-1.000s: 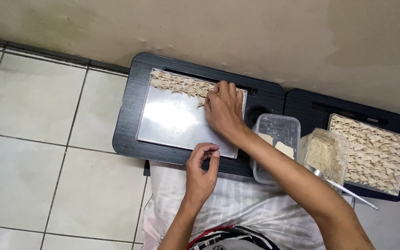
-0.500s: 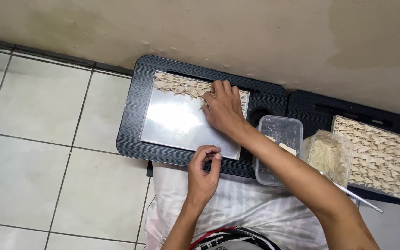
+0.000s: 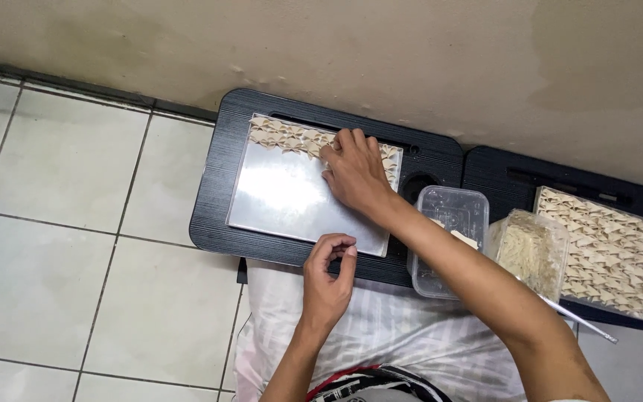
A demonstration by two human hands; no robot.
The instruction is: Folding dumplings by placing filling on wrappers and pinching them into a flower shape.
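Note:
A black lap tray (image 3: 213,201) lies on the tiled floor against the wall. It carries a shiny silver sheet (image 3: 284,197). A row of small folded pale dough pieces (image 3: 284,136) runs along the sheet's far edge. My right hand (image 3: 355,175) reaches across the sheet, palm down, with its fingertips resting on that row near its right end. My left hand (image 3: 327,279) hovers at the tray's near edge with thumb and fingertips pinched together. Nothing shows between them.
A clear plastic tub (image 3: 448,216) with a few pale squares stands right of the sheet. Beside it is a second tub (image 3: 530,249) of pale material with a thin white stick (image 3: 582,320). Another black tray (image 3: 500,171) bears a sheet full of folded pieces (image 3: 604,249). White striped cloth (image 3: 381,327) covers my lap.
My right hand stays on the row of folded pieces, its fingers shifting slightly. My left hand keeps its pinch at the tray's near edge.

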